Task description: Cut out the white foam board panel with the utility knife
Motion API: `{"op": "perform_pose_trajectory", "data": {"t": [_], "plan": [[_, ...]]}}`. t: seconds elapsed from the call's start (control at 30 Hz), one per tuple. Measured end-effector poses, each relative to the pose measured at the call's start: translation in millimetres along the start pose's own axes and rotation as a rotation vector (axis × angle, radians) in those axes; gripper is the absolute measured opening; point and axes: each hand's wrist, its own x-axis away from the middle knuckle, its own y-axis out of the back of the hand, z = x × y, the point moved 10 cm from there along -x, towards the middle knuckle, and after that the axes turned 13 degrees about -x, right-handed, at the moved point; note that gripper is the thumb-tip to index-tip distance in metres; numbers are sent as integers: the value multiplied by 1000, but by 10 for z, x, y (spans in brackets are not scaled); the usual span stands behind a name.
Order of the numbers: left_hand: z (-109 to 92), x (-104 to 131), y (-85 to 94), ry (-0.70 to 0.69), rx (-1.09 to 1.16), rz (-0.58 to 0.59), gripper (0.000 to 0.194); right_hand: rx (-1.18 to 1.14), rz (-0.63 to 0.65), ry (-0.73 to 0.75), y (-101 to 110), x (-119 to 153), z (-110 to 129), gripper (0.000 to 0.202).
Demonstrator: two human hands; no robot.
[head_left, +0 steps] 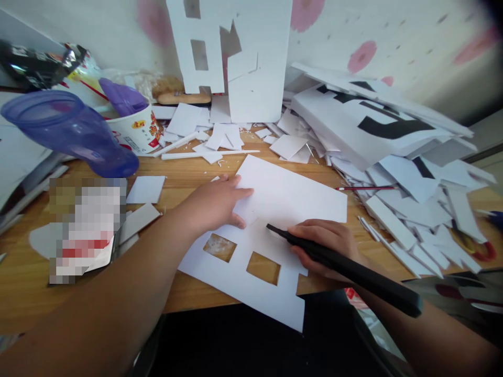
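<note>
Two hands work: right hand [324, 243] grips black knife [346, 269], left hand [218, 201] pressing white board [286, 196].

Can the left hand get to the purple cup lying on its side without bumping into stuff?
Probably yes. The left hand rests flat on the white board, and the purple cup lies off to its left. Only flat white scraps sit on the wooden table between them.

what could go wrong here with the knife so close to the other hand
The left hand presses flat on the white board just beside the tip of the black knife held by the right hand; a slip could likely reach those fingers. The board's near corner hangs past the edge of the table, so it may flex or shift while being cut. Loose scraps crowd the right side and could snag the arm.
</note>
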Motion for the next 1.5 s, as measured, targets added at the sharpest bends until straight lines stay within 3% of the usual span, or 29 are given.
{"op": "perform_pose_trajectory", "data": {"t": [0.27,0.57,0.83,1.07,1.2,1.33,1.4,1.5], "plan": [[-26,33,53,27,-7,45,78,-66,108,30,3,17,-13,32],[-9,18,30,23,7,28,80,-108,124,81,60,119,-27,40],[9,9,19,37,-18,28,80,-115,146,113,207,234,-73,40],[26,16,37,44,-3,1,82,-117,189,112,386,497,-130,36],[10,9,57,47,8,-2,78,-185,-11,-53,609,645,-248,31],[8,41,57,38,41,-52,74,-473,-499,-367,860,867,-611,20],[-24,142,127,27,62,-181,68,-659,-671,-413,861,948,-724,17],[-76,559,380,78,97,-580,45,-612,-701,-501,830,947,-805,23]]}}
